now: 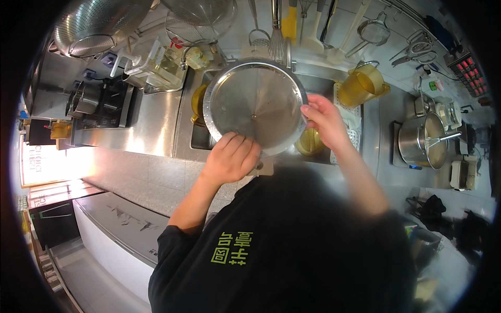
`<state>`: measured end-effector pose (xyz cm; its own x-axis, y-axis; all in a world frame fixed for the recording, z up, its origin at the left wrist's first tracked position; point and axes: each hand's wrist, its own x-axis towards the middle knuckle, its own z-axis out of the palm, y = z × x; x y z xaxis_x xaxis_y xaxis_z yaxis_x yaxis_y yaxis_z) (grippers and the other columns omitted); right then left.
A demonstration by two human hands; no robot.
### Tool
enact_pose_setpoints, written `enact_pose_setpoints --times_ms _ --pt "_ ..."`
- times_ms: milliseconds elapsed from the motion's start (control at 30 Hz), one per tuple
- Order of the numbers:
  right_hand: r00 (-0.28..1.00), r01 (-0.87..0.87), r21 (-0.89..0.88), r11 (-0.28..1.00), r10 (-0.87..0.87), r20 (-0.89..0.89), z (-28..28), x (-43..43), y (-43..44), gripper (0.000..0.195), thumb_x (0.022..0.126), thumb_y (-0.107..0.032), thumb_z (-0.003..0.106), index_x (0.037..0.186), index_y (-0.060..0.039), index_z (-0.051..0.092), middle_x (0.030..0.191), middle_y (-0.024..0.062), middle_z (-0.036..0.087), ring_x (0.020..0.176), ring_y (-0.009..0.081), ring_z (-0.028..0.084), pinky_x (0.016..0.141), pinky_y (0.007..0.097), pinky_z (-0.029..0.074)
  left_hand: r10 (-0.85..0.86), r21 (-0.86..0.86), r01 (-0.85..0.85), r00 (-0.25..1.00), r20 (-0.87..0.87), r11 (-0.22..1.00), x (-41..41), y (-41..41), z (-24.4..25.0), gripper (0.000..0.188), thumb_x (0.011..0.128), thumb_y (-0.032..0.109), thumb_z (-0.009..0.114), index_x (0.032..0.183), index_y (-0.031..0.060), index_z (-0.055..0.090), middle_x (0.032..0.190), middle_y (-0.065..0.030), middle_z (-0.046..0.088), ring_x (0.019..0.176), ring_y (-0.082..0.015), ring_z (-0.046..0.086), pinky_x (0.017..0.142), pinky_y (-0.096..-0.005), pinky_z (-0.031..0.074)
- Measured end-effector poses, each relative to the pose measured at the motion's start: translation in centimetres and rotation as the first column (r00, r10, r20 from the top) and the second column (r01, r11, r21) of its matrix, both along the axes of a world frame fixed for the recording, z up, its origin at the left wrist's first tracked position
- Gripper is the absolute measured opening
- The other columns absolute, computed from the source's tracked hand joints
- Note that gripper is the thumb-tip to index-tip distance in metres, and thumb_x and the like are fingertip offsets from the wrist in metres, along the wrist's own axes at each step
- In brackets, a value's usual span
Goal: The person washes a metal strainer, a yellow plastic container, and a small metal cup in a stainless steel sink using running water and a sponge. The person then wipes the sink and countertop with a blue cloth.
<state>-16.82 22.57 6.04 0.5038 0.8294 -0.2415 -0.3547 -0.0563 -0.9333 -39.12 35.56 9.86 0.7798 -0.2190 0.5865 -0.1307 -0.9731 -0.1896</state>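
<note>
Above the sink, both my hands hold a large round stainless steel pot or basin (pixel 256 103) by its rim, its round face turned up towards me. My left hand (pixel 234 156) grips the near rim, fingers curled over it. On the right side of the rim is my right hand (pixel 324 121), thumb on top. A yellowish translucent container (pixel 310 143) sits in the sink beside my right hand. Another yellow translucent vessel (pixel 199 102) shows partly past the left rim; the steel piece hides the rest of it.
A yellow translucent jug (pixel 362 87) stands right of the sink on a white perforated rack (pixel 336 156). Farther right, a steel pot (pixel 420 141) with a whisk in it rests on a cooker. Whisks (pixel 276 43) and other utensils hang on the wall; a faucet (pixel 184 62) is left.
</note>
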Motion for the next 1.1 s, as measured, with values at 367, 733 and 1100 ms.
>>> enact_pose_setpoints --times_ms 367,733,1100 --pt "0.984 0.006 -0.404 0.915 -0.079 -0.163 -16.5 0.9 6.4 0.029 0.071 0.004 0.058 0.094 -0.0029 0.042 0.071 0.0056 0.048 0.053 0.0107 0.044 0.036 0.0260 0.030 -0.009 -0.324 -0.240 0.790 -0.613 0.915 1.6 4.5 -18.4 0.041 0.077 0.015 0.050 0.116 0.0010 0.048 0.123 -0.0196 0.045 0.116 -0.0318 0.042 0.100 -0.0509 0.028" --pt "0.940 0.245 -0.401 0.883 -0.317 -0.125 -20.9 4.6 6.2 0.034 0.071 0.006 0.059 0.100 -0.0034 0.045 0.070 0.0052 0.048 0.052 0.0129 0.046 0.041 0.0274 0.041 -0.058 -0.320 -0.376 0.565 -0.823 0.870 -0.3 6.5 -17.1 0.039 0.075 0.012 0.051 0.112 -0.0012 0.050 0.128 -0.0231 0.040 0.121 -0.0361 0.037 0.101 -0.0508 0.027" --pt "0.933 0.252 -0.415 0.874 -0.334 -0.137 -21.4 4.6 1.2 0.040 0.069 0.005 0.057 0.106 -0.0039 0.046 0.073 0.0064 0.054 0.049 0.0121 0.047 0.034 0.0247 0.031 -0.022 -0.335 -0.242 0.781 -0.624 0.911 0.8 8.1 -18.5 0.035 0.075 0.010 0.050 0.108 -0.0002 0.053 0.127 -0.0221 0.041 0.120 -0.0346 0.039 0.101 -0.0490 0.028"
